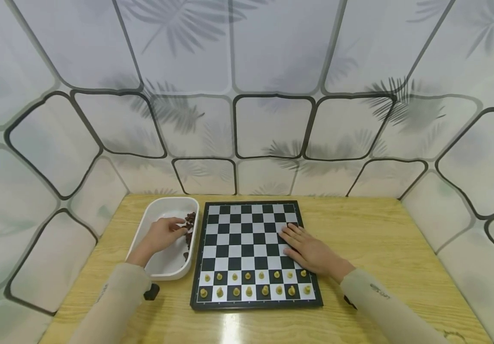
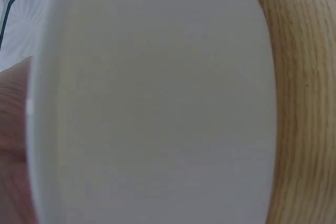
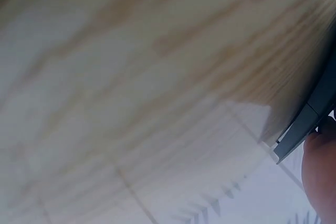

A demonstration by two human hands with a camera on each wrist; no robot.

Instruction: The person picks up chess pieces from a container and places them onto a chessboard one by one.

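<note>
In the head view my left hand reaches into a white plastic tray. Its thumb and fingertips are slightly apart, right at a heap of dark red chess pieces along the tray's right side. The left wrist view is mostly filled by the tray's outer wall. My right hand rests with extended fingers on the right edge of a black-and-white chessboard. Gold chess pieces stand in two rows on the board's near side. In the right wrist view, the board's dark edge shows beside a fingertip.
A light wooden table carries the tray at left and the board at centre. Patterned curtain-like walls rise behind the table and along both sides. A small black object shows under the left sleeve, near the tray's lower corner.
</note>
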